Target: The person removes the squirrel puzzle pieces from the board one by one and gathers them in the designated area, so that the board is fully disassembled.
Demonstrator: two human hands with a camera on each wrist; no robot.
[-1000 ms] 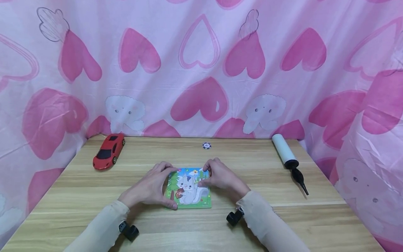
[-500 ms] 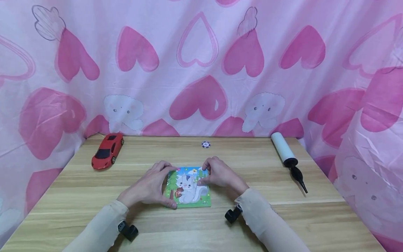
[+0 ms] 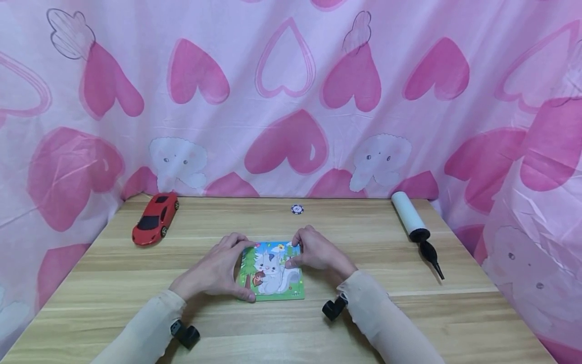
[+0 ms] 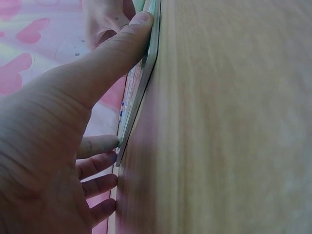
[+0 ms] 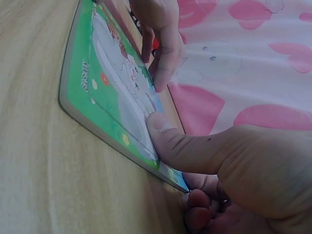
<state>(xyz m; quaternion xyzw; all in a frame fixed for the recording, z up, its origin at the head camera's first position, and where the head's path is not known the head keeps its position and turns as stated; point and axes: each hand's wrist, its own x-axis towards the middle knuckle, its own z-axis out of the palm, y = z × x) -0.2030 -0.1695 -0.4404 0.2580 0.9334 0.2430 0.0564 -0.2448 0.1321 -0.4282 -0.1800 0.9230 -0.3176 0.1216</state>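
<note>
A square picture puzzle (image 3: 273, 275) lies flat on the wooden table, showing a white squirrel with an acorn on green and blue. My left hand (image 3: 218, 268) spans its left side, thumb at the near edge and index finger at the far left corner. In the left wrist view the other fingers (image 4: 100, 185) reach past the board's corner. At the far right corner is my right hand (image 3: 318, 255). Its thumb (image 5: 168, 139) presses on the picture while its curled fingers (image 5: 200, 207) sit at the board's edge, partly hidden behind the thumb.
A red toy car (image 3: 155, 220) stands at the back left of the table (image 3: 254, 333). Behind the puzzle lies a small blue-and-white poker chip (image 3: 297, 209). To the right is a white hand pump (image 3: 411, 217) with a black nozzle. A pink heart-patterned curtain (image 3: 286, 141) hangs behind.
The head view has shifted very slightly. Both hands and the puzzle keep almost the same place; the right wrist has turned a tiny bit.
</note>
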